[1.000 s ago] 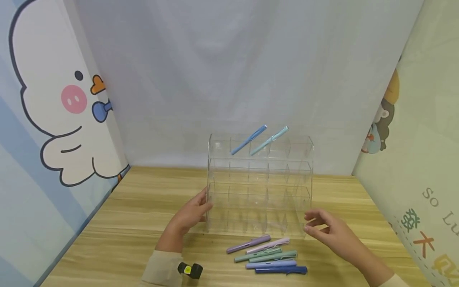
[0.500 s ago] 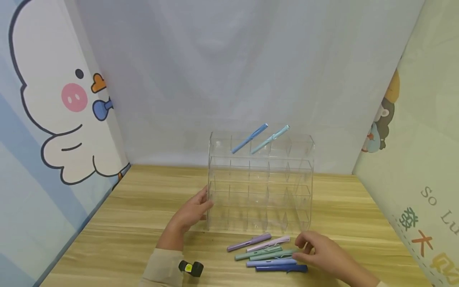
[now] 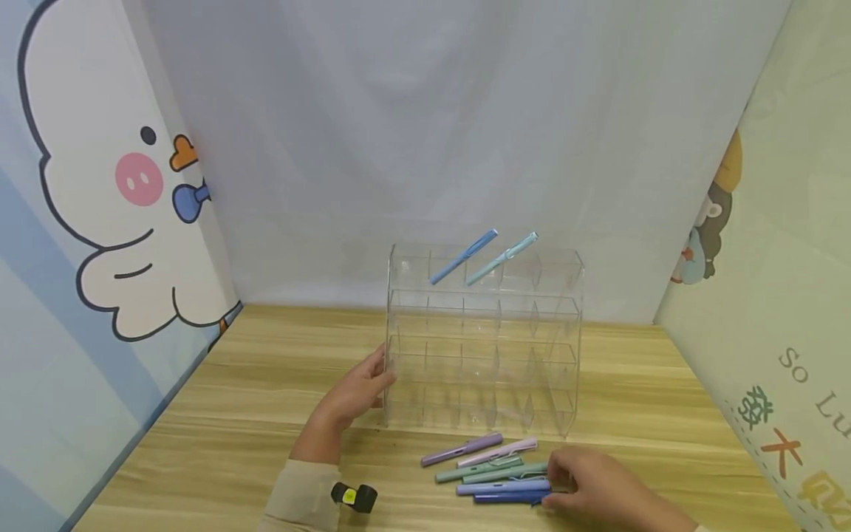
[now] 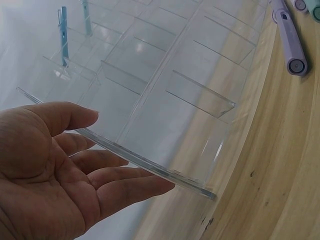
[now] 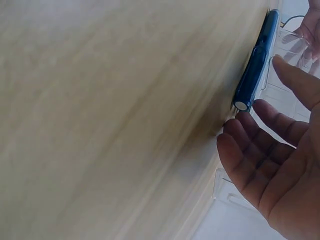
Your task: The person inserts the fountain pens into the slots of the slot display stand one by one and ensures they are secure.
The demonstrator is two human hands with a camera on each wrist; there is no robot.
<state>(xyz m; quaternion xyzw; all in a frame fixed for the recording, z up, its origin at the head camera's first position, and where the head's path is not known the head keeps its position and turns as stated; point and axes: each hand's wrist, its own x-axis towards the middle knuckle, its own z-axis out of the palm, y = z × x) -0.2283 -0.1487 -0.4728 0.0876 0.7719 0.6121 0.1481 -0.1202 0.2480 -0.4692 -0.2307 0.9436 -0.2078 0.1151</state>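
Note:
A clear tiered rack [image 3: 480, 325] stands upright, with a blue pen [image 3: 463, 256] and a pale aqua pen [image 3: 501, 258] slanting in its top tier. My left hand [image 3: 351, 397] holds the rack's left side; in the left wrist view the thumb of that hand [image 4: 45, 170] overlaps the clear edge, fingers along the outside. My right hand [image 3: 601, 488] is at the right end of the dark blue pen [image 3: 508, 497]. In the right wrist view, this hand [image 5: 285, 165] has thumb and fingers apart around the end of the dark blue pen [image 5: 255, 65]; contact is unclear.
Before the rack lie a purple pen [image 3: 462, 450], a pale pink pen [image 3: 499, 452], two green pens [image 3: 479, 470] and a periwinkle pen [image 3: 501, 487]. Behind the wooden table [image 3: 266, 384] hangs a pale curtain [image 3: 425, 133]; printed panels flank both sides.
My right hand has moved from beside the rack's lower right corner down and toward the front, to the dark blue pen's end. My left hand stays at the rack.

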